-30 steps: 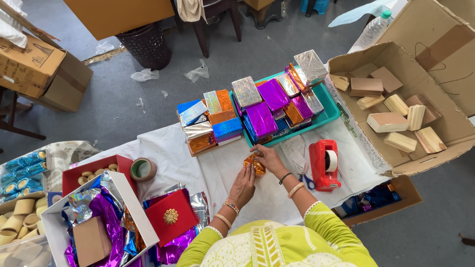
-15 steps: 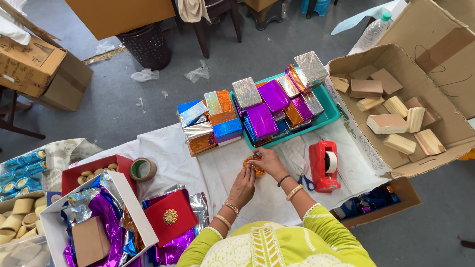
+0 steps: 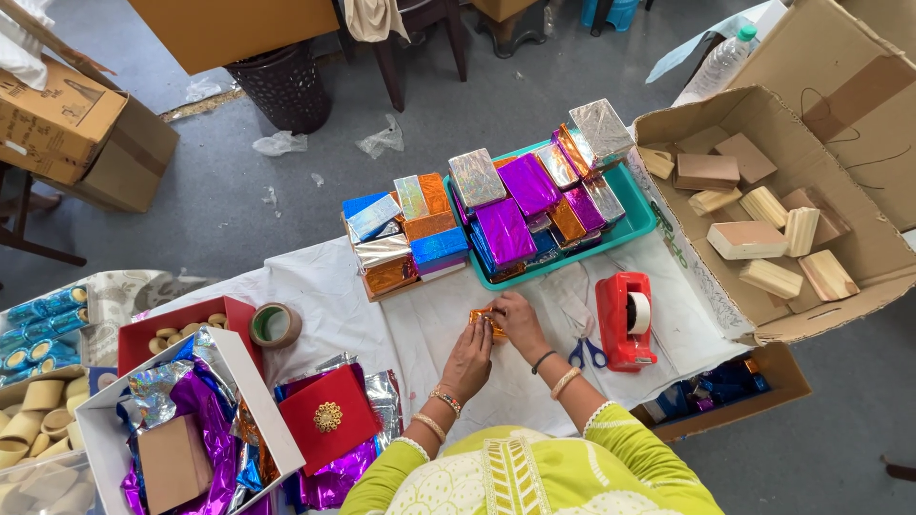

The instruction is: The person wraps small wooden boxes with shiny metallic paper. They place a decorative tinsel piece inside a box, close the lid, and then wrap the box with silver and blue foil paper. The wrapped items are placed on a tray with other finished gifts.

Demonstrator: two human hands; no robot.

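Both hands meet over a small orange foil block (image 3: 485,319) lying on the white-covered tabletop (image 3: 324,286), near its middle, just in front of the teal tray (image 3: 637,221). The left hand (image 3: 468,359) lies on the block's near side with its fingers pressing the foil down; the right hand (image 3: 521,322) pinches the far end, fingers closed narrow on the wrap. The block is mostly hidden under the fingers, so how far the foil is closed I cannot tell. The step in hand looks like folding and creasing the foil around the block, with the ends probably still to be sealed. A next move would call for one hand to keep the folds pinned while the other goes to the red tape dispenser (image 3: 625,319), which stands just right of the hands, with blue-handled scissors (image 3: 584,353) between. The tray holds wrapped blocks in purple, silver and orange foil, and a stack of wrapped blocks (image 3: 405,234) in blue, silver and orange stands beside it to the left. At the right an open carton (image 3: 859,257) holds bare wooden blocks (image 3: 746,238). To the left lie a tape roll (image 3: 275,324), a red box lid (image 3: 329,418) and a white box (image 3: 239,381) stuffed with loose foil
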